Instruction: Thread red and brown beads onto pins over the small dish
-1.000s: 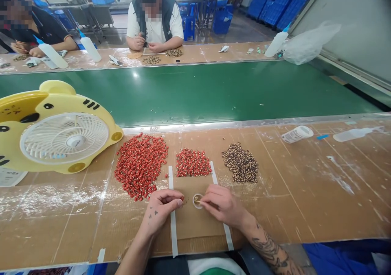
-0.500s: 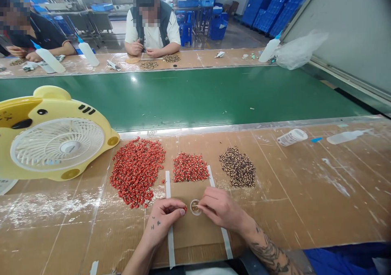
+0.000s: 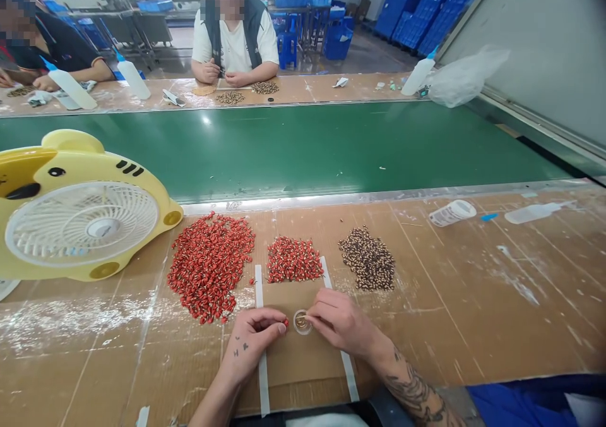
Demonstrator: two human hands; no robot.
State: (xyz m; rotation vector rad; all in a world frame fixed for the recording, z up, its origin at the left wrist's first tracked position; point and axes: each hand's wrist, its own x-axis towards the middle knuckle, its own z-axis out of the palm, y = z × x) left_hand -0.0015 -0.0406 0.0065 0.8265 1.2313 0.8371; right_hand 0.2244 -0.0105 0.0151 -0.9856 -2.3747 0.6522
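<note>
Red bead (image 3: 286,323), small, sits pinched between the thumb and fingertips of my left hand (image 3: 250,342); the fingers curl closed around it. My right hand (image 3: 338,321) lies to the right of my left hand, with thumb and fingers pressed together; what those fingertips grip, if anything, is too small to tell. A round clear dish (image 3: 302,321) with gold-coloured contents sits between the hands, just beside my right fingertips (image 3: 310,318); a cardboard sheet (image 3: 303,367) lies beneath both hands, edged by two white tape strips (image 3: 259,338).

Ahead of my left hand is a large heap of red beads (image 3: 211,266); ahead of the dish is a smaller red heap (image 3: 294,259); ahead and to the right of my right hand is a heap of brown speckled beads (image 3: 368,258). A yellow desk fan (image 3: 80,225) stands farther ahead and left of my left hand; a white tub (image 3: 452,213) and a plastic squeeze bottle (image 3: 534,213) lie well right of my right hand. Beyond them runs a green conveyor belt (image 3: 284,152); across it, a co-worker (image 3: 234,35) works with both hands over similar heaps.
</note>
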